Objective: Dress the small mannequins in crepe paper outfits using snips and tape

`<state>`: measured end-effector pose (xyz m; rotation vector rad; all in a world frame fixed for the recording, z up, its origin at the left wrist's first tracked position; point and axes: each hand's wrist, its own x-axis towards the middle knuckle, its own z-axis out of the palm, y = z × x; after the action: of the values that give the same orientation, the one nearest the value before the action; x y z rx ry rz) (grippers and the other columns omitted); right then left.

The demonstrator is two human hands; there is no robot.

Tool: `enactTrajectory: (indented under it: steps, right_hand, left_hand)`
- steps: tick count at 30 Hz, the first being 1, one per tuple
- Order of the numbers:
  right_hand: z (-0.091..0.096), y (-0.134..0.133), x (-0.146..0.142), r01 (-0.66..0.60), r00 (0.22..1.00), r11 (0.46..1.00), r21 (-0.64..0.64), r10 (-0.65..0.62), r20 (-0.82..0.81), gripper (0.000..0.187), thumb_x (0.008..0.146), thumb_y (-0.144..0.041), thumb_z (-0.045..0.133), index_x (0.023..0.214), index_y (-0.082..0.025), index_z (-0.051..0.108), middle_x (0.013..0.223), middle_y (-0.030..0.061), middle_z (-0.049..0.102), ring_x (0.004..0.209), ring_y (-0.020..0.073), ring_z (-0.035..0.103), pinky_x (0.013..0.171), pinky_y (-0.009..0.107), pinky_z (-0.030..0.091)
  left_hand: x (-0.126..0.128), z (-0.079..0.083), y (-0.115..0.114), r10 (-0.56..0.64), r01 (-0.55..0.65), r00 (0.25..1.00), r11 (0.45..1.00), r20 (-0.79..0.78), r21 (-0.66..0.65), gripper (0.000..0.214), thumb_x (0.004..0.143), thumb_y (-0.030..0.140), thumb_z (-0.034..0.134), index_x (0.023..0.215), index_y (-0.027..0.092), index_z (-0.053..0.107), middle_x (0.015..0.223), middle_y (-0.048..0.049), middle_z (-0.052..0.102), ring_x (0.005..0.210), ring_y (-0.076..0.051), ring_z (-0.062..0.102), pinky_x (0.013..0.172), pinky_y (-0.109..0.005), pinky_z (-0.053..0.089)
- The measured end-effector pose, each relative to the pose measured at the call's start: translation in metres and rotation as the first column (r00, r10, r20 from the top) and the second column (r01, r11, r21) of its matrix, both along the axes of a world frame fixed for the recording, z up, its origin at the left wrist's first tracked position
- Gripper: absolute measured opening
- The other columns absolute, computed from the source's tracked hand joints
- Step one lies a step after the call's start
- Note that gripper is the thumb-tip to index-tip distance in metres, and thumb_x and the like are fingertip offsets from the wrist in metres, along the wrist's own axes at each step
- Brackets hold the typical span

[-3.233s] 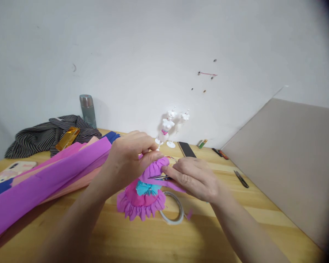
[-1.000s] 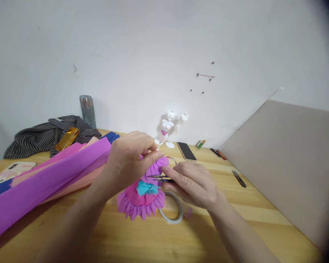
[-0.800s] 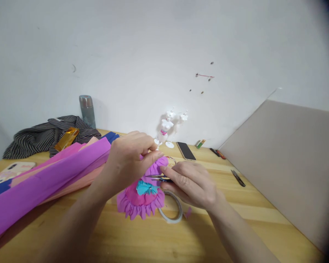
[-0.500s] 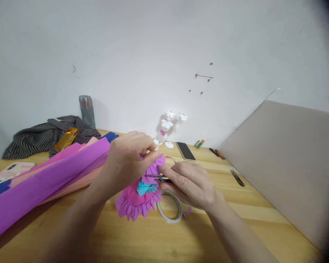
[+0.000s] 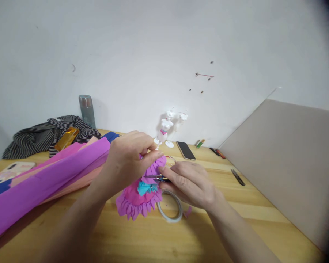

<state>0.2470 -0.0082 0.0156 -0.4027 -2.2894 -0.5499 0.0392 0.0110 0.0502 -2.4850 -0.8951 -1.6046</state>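
Between my hands is a small crepe-paper doll dress point(image 5: 138, 199), pink with frilled purple edges and a turquoise bow point(image 5: 146, 188). My left hand point(image 5: 134, 151) is closed on its upper end, thumb and fingers pinching the purple paper. A pair of scissors point(image 5: 153, 177) is held in my right hand point(image 5: 190, 182). Their blades lie across the purple ruffle just above the bow, pointing left; the handles are mostly covered by my fingers. Beneath my right hand a roll of white tape point(image 5: 170, 221) rests on the table.
White doll mannequins point(image 5: 167, 125) stand by the wall. Rolled crepe paper point(image 5: 49, 179), striped cloth point(image 5: 27, 138) and a flask point(image 5: 87, 111) are at left. A phone point(image 5: 185, 150) lies behind my right hand, a dark-handled cutter point(image 5: 237, 177) farther right beside a pale panel point(image 5: 276, 153).
Almost nothing differs. Both hands keep their grip, and the scissor blades stay across the purple ruffle; the view has shifted very slightly.
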Motion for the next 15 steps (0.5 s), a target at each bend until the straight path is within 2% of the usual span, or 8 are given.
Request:
enactTrajectory:
  steps: [15]
  right_hand:
    - [0.0013, 0.0005, 0.0007, 0.004, 1.0, 1.0, 0.009, -0.004, 0.001, 0.032, 0.092, -0.021, 0.061, 0.122, -0.01, 0.056, 0.066, -0.0003, 0.057, 0.057, 0.0122, 0.052, 0.051, 0.026, 0.041]
  left_hand:
    - [-0.0004, -0.0003, -0.0001, -0.016, 0.016, 1.0, 1.0, -0.003, -0.018, 0.021, 0.077, 0.013, 0.07, 0.062, 0.014, 0.056, 0.055, 0.0064, 0.048, 0.055, -0.007, 0.041, 0.054, -0.021, 0.032]
